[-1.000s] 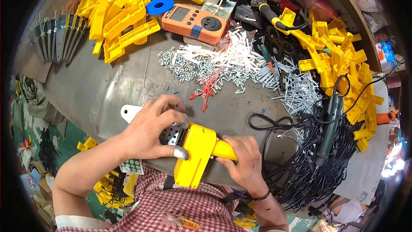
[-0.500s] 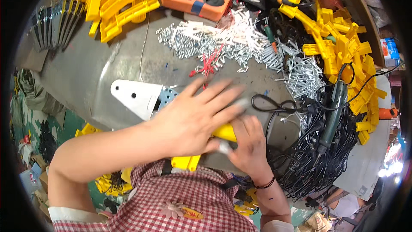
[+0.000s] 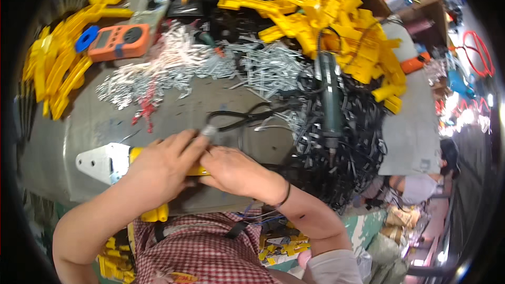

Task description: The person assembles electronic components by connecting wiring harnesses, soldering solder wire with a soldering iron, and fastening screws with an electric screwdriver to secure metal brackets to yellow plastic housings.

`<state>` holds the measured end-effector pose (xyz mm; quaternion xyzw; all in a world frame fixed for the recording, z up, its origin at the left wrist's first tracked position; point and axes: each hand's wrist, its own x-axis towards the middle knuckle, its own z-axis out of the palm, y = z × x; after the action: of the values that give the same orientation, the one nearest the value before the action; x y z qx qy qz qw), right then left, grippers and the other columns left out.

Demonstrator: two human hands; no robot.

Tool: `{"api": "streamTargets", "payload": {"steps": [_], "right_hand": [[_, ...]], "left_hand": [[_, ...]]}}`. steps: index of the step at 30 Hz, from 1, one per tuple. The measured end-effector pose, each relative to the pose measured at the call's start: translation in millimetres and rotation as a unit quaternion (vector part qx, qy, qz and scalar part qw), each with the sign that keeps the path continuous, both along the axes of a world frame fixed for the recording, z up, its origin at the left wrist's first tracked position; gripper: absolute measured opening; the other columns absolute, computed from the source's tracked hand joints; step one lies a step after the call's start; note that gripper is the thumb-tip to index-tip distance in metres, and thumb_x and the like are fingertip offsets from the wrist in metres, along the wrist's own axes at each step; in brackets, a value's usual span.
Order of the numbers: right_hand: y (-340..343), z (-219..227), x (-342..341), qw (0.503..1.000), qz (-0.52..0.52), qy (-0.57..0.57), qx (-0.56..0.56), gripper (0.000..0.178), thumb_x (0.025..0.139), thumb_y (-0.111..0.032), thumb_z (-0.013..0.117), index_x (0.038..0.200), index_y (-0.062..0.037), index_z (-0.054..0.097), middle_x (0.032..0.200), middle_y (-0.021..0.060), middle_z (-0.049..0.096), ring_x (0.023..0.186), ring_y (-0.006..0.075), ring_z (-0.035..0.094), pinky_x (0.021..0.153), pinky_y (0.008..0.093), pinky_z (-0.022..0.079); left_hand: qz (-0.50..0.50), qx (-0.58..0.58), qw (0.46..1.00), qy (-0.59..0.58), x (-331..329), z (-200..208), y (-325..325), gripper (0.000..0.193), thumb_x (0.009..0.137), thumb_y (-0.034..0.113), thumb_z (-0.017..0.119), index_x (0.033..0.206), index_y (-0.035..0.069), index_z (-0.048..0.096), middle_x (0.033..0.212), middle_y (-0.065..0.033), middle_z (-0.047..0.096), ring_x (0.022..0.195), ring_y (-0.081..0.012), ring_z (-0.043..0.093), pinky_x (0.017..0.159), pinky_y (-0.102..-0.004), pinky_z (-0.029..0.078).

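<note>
Yellow casing (image 3: 156, 214) with white plate (image 3: 97, 161) below orange meter (image 3: 120, 43). Right hand (image 3: 236, 172) curled round casing's handle end; left hand (image 3: 168, 165) laid over casing, fingers bent, grip hidden, cannot tell. Plate seems fitted; 1 unit apparently part-built, fastening hidden. Unused: loose screws (image 3: 273, 71), yellow shells (image 3: 357, 37), right of meter. Badge (image 3: 184, 277) below meter bears lettering; meter's markings too small to read.

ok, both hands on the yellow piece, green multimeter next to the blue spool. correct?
One error: the multimeter is orange, not green, as the head view shows. The rest holds: it lies next to the blue spool, and the left hand and right hand are both on the yellow piece.
</note>
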<state>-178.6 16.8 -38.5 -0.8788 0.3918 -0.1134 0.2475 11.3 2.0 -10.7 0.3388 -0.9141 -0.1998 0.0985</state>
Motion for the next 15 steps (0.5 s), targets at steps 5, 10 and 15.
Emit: {"api": "streamTargets", "payload": {"steps": [5,10,15], "right_hand": [[-9.1,62.5,-110.1,0.839,-0.402,0.098,-0.353,0.026,0.071,-0.012,0.067,0.094,-0.0017,0.059,0.09,0.0146,0.056,0.088,0.0316,0.052,0.081,0.0415,0.04],[-16.1,75.2,-147.6,0.834,-0.541,-0.047,-0.092,0.071,0.077,-0.009,0.065,0.135,0.0015,0.027,0.093,0.0164,0.057,0.083,0.0261,0.058,0.075,0.0358,0.047],[4.6,72.5,-111.0,0.633,-0.305,-0.7,0.124,0.059,0.083,-0.034,0.054,0.129,-0.0041,0.032,0.099,0.008,0.051,0.078,0.0157,0.052,0.072,0.0296,0.048]], "left_hand": [[-0.029,-0.025,0.999,-0.023,-3.5,-0.7,-0.9,0.045,0.064,0.019,0.072,0.104,0.009,0.053,0.095,-0.0079,0.054,0.087,-0.0263,0.056,0.073,-0.0375,0.047],[-0.016,-0.037,0.999,-0.015,-11.4,0.9,-1.1,0.042,0.064,0.019,0.071,0.102,0.008,0.055,0.093,-0.0069,0.055,0.085,-0.0247,0.056,0.068,-0.0355,0.049],[0.013,-0.027,0.999,-0.011,-14.1,-7.8,0.8,0.042,0.066,0.02,0.069,0.104,0.007,0.058,0.093,-0.0073,0.057,0.085,-0.025,0.056,0.069,-0.0355,0.049]]}}
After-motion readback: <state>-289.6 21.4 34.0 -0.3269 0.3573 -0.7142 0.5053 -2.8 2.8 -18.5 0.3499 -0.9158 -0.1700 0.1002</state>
